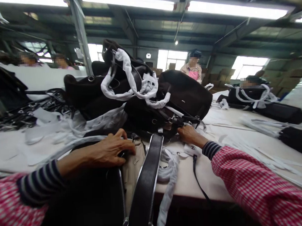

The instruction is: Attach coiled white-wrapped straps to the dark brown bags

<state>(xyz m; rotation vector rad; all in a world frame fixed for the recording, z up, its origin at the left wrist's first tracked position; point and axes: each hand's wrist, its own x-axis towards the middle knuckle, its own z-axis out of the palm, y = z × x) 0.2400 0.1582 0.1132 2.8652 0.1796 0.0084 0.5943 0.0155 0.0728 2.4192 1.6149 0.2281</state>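
Observation:
A black handbag [94, 192] with an unzipped top lies in front of me, its beige lining [130, 167] showing. My left hand [114, 148] is closed on the far part of its opening, fingers bent over the edge and thumb beside the zip. The dark zip-edged strip [147, 179] of the bag stands along the right side of the opening. Ahead, my right hand [190, 135] reaches to the foot of a pile of black bags [185, 91]. Its fingers are closed among straps and metal fittings there; what they hold is hidden.
White-wrapped handles [129, 74] hang over the pile. A wrapped strap [169, 188] and a thin black strap [197, 174] hang off the table's [184, 188] front edge. Dark straps with metal hooks [45, 104] lie at left. More bags [273, 104] are at right; people [192, 69] are beyond.

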